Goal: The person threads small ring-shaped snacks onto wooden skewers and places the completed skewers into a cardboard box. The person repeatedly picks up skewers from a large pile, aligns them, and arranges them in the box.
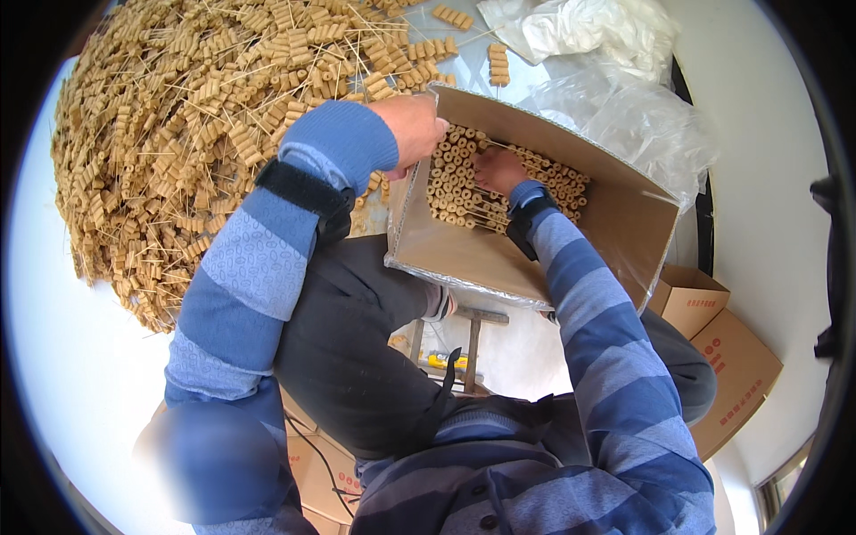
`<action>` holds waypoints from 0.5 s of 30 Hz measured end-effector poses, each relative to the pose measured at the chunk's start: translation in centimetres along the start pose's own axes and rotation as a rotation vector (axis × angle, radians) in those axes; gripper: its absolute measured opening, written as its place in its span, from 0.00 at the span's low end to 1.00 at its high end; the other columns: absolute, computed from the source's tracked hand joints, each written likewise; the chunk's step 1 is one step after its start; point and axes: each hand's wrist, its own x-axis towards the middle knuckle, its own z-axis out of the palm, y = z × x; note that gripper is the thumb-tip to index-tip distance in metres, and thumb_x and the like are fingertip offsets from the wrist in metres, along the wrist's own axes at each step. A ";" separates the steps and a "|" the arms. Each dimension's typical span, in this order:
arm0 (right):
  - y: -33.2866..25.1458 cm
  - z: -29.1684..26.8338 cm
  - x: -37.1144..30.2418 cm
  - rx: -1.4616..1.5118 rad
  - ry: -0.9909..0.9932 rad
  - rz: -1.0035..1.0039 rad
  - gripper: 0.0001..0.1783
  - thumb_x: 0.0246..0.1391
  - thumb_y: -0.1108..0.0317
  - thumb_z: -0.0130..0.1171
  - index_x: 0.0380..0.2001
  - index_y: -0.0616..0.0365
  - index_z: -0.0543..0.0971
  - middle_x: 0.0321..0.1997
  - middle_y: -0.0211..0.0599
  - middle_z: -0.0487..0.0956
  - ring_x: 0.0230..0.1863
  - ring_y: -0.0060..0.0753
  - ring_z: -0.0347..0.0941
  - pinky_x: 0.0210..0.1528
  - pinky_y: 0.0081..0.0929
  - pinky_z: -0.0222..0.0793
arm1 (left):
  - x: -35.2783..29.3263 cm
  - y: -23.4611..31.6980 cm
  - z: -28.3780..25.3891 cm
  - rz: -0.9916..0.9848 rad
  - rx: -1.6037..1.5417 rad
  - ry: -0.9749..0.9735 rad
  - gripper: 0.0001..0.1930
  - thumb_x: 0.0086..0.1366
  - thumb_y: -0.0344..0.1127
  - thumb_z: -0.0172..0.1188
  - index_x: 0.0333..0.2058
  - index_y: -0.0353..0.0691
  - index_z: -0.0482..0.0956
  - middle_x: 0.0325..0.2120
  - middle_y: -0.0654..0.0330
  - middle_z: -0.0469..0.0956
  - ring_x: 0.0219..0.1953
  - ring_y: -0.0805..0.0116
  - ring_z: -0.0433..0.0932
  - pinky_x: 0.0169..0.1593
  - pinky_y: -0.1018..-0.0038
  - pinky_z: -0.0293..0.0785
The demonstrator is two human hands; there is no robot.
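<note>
An open cardboard box stands tilted before me, its inside lined up with rows of tan, ridged skewered rolls, many showing ring-shaped ends. My left hand is at the box's upper left rim, its fingers closed over the wall. Inside the box, my right hand rests among the packed rolls with its fingers curled. Whatever it may hold is hidden under the fingers. A large heap of the same skewered rolls, thin sticks poking out, lies to the left.
Clear plastic sheeting and a white plastic bag lie behind the box. Closed cartons stand at the right, against a pale wall. Between my legs is a small wooden stool with a yellow item beside it.
</note>
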 end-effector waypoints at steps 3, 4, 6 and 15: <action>-1.9 -3.1 -3.6 -0.153 -0.137 0.029 0.24 0.66 0.53 0.46 0.32 0.64 0.81 0.31 0.48 0.83 0.36 0.52 0.80 0.45 0.43 0.76 | -0.1 0.3 -1.1 -0.078 -0.042 -0.077 0.26 0.77 0.50 0.40 0.41 0.26 0.70 0.24 0.50 0.80 0.23 0.61 0.83 0.30 0.67 0.82; -3.0 -5.0 -5.4 -0.375 -0.171 -0.074 0.25 0.66 0.54 0.47 0.26 0.63 0.80 0.25 0.43 0.83 0.30 0.47 0.81 0.40 0.40 0.77 | -0.6 0.2 -1.7 -0.219 -0.281 -0.044 0.27 0.77 0.52 0.41 0.42 0.26 0.70 0.25 0.50 0.81 0.24 0.62 0.83 0.30 0.67 0.82; -6.1 -8.0 -10.6 0.108 -0.315 0.110 0.26 0.67 0.51 0.51 0.21 0.61 0.79 0.20 0.36 0.79 0.23 0.32 0.77 0.32 0.33 0.75 | -2.1 -0.2 -3.3 -0.406 -0.555 -0.030 0.32 0.74 0.60 0.44 0.46 0.28 0.72 0.33 0.51 0.81 0.29 0.65 0.83 0.34 0.69 0.83; -25.6 -16.2 -38.3 0.310 -0.531 -0.949 0.20 0.63 0.52 0.60 0.25 0.57 0.83 0.21 0.30 0.78 0.21 0.26 0.76 0.24 0.22 0.69 | -23.2 -3.9 0.4 -0.454 -0.705 0.577 0.31 0.71 0.62 0.49 0.56 0.39 0.71 0.42 0.55 0.78 0.41 0.67 0.80 0.45 0.68 0.82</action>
